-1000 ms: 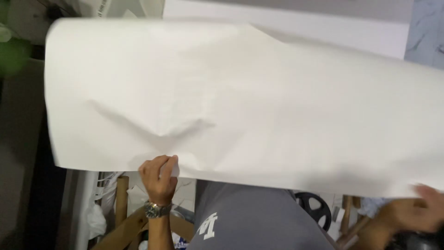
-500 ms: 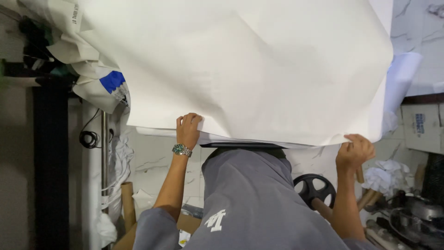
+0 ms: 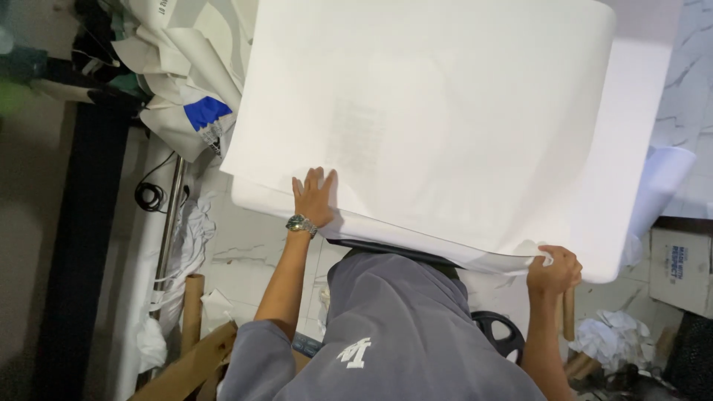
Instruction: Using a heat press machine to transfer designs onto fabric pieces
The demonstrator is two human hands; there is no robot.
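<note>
Head view, looking down over the person's grey shirt (image 3: 386,334), which fills the lower middle of the picture. Nearest on the right side, the right hand (image 3: 553,269) is clenched on the near corner of a large white paper sheet (image 3: 431,119), its fingers (image 3: 551,256) pinching the crumpled edge. A thin wooden stick (image 3: 569,313) hangs just below that hand; whether the hand holds it cannot be told. Further in, the left hand (image 3: 313,194), with a wristwatch (image 3: 300,223) on the wrist, lies flat on the sheet near its near edge, fingers (image 3: 321,177) spread and released, grasping nothing. The sheet is spread over a white tabletop (image 3: 639,148), whose rounded near edge shows beneath the paper; the sheet covers most of the upper picture. A dark flat object (image 3: 386,249) shows just under the tabletop's near edge. On the floor at lower left stand a cardboard tube (image 3: 191,304) and a wooden board (image 3: 189,364); at lower right lie crumpled white paper (image 3: 609,338) and a cardboard box (image 3: 679,271). Farthest, at upper left, a heap of white printed sheets (image 3: 182,67), one with a blue patch, lies beside the tabletop.
</note>
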